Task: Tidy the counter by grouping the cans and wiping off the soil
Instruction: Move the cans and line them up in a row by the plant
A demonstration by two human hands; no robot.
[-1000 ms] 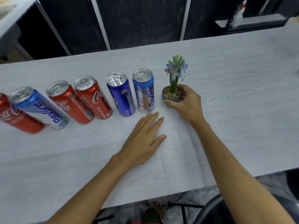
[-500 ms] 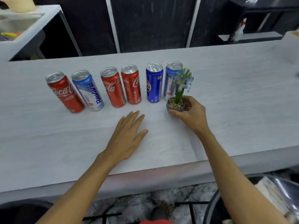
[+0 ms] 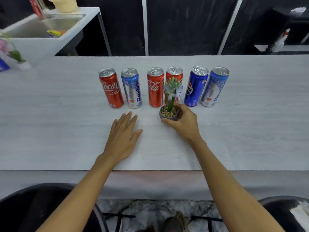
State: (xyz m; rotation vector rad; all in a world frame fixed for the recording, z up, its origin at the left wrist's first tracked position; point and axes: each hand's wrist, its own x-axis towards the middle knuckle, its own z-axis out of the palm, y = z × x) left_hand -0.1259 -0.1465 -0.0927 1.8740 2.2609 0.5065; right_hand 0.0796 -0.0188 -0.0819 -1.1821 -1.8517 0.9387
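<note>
Several cans stand in a row on the pale counter point(image 3: 250, 134): a red Coca-Cola can point(image 3: 110, 87), a Revive can point(image 3: 132, 88), two more red cans point(image 3: 155, 87) point(image 3: 175, 76), a blue Pepsi can point(image 3: 196, 87) and another Revive can point(image 3: 214, 87). In front of the fourth can sits a small grey pot with a flowering plant point(image 3: 168, 113). My right hand point(image 3: 184, 123) grips the pot from the right. My left hand point(image 3: 123, 136) rests flat on the counter, fingers straight. No soil shows on the surface.
A sink unit point(image 3: 50, 29) with small items stands at the back left. Another potted plant point(image 3: 15, 54) is at the far left edge. Dark chairs point(image 3: 41, 210) sit below the counter's front edge. A spray bottle point(image 3: 282, 39) stands at the back right.
The view has swung left and pulled back. The pot in my right hand now sits in front of the fourth can instead of beside the rightmost one. My left hand stays flat.
</note>
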